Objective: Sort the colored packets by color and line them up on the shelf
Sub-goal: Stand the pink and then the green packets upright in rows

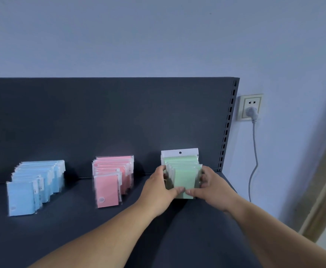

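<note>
Shelf [77, 225] status: blue packets [34, 186] stand in a front-to-back row at the left and pink packets [110, 180] in a like row at the centre. The two rows are apart, and I touch neither. Green packets [183, 171] are at the right end, near the slotted upright [228, 128], standing on the shelf between my hands. Left hand [158, 190] clasps the left side of the green row, right hand [212, 187] the right side. Fingers [203, 178] curl round the edges, and both thumbs press on the front packet. The rearmost green packet stands taller, white header showing. Judgement: sorting looks done, and the step in hand is squaring the green row, the last of three. The next move calls for an even squeeze to align the edges, then a slow release so the slippery sleeves do not fan or topple.
</note>
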`<move>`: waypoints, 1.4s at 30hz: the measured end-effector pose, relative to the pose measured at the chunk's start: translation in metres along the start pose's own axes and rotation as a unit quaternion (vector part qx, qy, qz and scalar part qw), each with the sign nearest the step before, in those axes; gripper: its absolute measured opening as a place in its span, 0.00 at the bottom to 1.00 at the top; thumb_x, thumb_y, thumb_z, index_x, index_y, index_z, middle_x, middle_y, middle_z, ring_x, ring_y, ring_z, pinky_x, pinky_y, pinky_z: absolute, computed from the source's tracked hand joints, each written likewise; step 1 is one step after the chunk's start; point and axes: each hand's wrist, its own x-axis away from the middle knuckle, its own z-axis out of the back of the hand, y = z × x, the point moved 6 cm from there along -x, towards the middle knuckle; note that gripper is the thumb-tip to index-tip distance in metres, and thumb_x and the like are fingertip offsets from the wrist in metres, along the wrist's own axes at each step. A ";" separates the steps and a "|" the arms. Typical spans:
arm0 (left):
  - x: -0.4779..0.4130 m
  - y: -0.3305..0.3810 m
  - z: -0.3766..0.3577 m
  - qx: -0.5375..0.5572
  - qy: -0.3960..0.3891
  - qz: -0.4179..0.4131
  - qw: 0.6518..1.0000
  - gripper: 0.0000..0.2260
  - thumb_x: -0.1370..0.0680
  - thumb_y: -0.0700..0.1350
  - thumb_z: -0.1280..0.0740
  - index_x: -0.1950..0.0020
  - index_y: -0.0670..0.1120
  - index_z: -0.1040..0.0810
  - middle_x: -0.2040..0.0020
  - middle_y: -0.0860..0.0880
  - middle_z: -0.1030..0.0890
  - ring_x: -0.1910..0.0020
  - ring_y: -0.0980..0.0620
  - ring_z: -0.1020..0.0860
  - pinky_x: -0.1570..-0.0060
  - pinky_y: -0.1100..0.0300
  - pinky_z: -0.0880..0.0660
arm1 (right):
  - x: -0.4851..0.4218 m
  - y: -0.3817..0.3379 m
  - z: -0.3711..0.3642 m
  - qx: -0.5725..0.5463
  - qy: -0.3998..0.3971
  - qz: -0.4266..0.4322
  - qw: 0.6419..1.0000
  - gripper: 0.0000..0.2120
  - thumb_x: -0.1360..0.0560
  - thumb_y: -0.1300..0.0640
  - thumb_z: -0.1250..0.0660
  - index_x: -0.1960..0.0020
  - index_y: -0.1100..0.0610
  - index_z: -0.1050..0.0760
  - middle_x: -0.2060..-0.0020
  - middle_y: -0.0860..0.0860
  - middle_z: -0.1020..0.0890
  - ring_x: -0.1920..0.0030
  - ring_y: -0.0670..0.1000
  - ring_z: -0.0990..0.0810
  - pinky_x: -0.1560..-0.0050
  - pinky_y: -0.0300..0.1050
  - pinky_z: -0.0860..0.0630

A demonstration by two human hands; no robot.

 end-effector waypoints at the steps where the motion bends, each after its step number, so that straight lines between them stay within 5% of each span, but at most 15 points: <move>1: -0.003 -0.003 -0.001 -0.003 0.003 0.008 1.000 0.33 0.29 0.53 0.25 0.29 0.52 0.37 0.35 0.55 0.28 0.39 0.56 0.28 0.41 0.64 0.32 | -0.002 0.001 0.003 0.010 0.012 -0.007 1.000 0.31 0.36 0.53 0.21 0.37 0.46 0.32 0.46 0.45 0.20 0.49 0.46 0.19 0.49 0.43 0.22; 7: -0.011 -0.007 0.000 -0.004 0.009 0.017 1.000 0.47 0.34 0.55 0.22 0.24 0.52 0.47 0.29 0.54 0.39 0.31 0.56 0.35 0.37 0.65 0.39 | -0.010 0.001 0.011 0.068 0.036 -0.001 0.997 0.46 0.41 0.50 0.18 0.30 0.42 0.39 0.39 0.43 0.30 0.43 0.46 0.26 0.45 0.43 0.26; 13: -0.023 0.002 -0.001 0.041 0.014 -0.011 0.999 0.45 0.40 0.51 0.18 0.29 0.57 0.39 0.37 0.60 0.30 0.39 0.61 0.30 0.43 0.66 0.34 | -0.023 -0.009 0.010 0.094 -0.011 0.033 0.995 0.59 0.43 0.52 0.17 0.23 0.41 0.51 0.31 0.41 0.36 0.32 0.47 0.33 0.37 0.44 0.30; 19: -0.021 0.000 -0.002 0.046 0.062 -0.035 0.996 0.45 0.42 0.51 0.17 0.32 0.61 0.38 0.39 0.58 0.29 0.40 0.59 0.28 0.39 0.61 0.30 | -0.027 -0.002 0.014 0.075 -0.003 0.044 0.996 0.55 0.43 0.54 0.17 0.26 0.40 0.47 0.38 0.44 0.31 0.40 0.44 0.29 0.50 0.32 0.31; 21: -0.023 -0.001 -0.002 0.041 0.053 -0.036 0.997 0.49 0.43 0.51 0.17 0.29 0.60 0.41 0.38 0.57 0.30 0.39 0.58 0.28 0.37 0.58 0.30 | -0.029 -0.001 0.014 0.073 -0.002 0.045 0.996 0.57 0.44 0.53 0.16 0.25 0.42 0.48 0.38 0.45 0.31 0.39 0.45 0.29 0.47 0.34 0.30; 24: -0.027 0.002 -0.001 0.026 0.029 -0.040 0.998 0.51 0.43 0.51 0.17 0.27 0.61 0.44 0.39 0.56 0.31 0.39 0.58 0.30 0.40 0.63 0.32 | -0.030 0.001 0.013 0.070 0.010 0.055 0.996 0.60 0.48 0.49 0.17 0.26 0.39 0.49 0.38 0.45 0.30 0.39 0.46 0.27 0.39 0.44 0.25; 29: -0.029 0.004 0.000 0.005 0.014 -0.052 0.999 0.49 0.42 0.52 0.17 0.30 0.63 0.43 0.39 0.58 0.34 0.40 0.60 0.34 0.43 0.66 0.37 | -0.028 -0.003 0.013 0.088 0.018 0.082 0.993 0.57 0.47 0.47 0.17 0.29 0.35 0.49 0.40 0.43 0.31 0.41 0.45 0.26 0.39 0.46 0.25; 34: -0.034 0.005 0.001 -0.021 -0.003 -0.059 0.998 0.48 0.44 0.53 0.17 0.31 0.63 0.41 0.39 0.59 0.34 0.39 0.60 0.33 0.40 0.63 0.33 | -0.029 -0.012 0.016 0.159 0.017 0.084 0.984 0.49 0.44 0.48 0.17 0.32 0.40 0.42 0.43 0.42 0.32 0.48 0.43 0.28 0.51 0.35 0.29; 38: -0.034 0.004 0.000 -0.038 -0.022 -0.057 0.997 0.42 0.42 0.56 0.18 0.34 0.62 0.37 0.42 0.61 0.35 0.43 0.63 0.34 0.52 0.74 0.36 | -0.029 -0.015 0.018 0.195 0.011 0.081 0.977 0.43 0.44 0.45 0.18 0.36 0.43 0.38 0.46 0.41 0.31 0.49 0.42 0.29 0.56 0.34 0.31; 42: -0.032 0.003 -0.001 -0.049 -0.020 -0.055 0.997 0.41 0.42 0.58 0.19 0.34 0.59 0.35 0.40 0.61 0.35 0.42 0.63 0.34 0.53 0.75 0.37 | -0.029 -0.017 0.018 0.199 0.001 0.076 0.977 0.39 0.43 0.46 0.18 0.39 0.46 0.36 0.46 0.42 0.30 0.50 0.43 0.28 0.59 0.34 0.32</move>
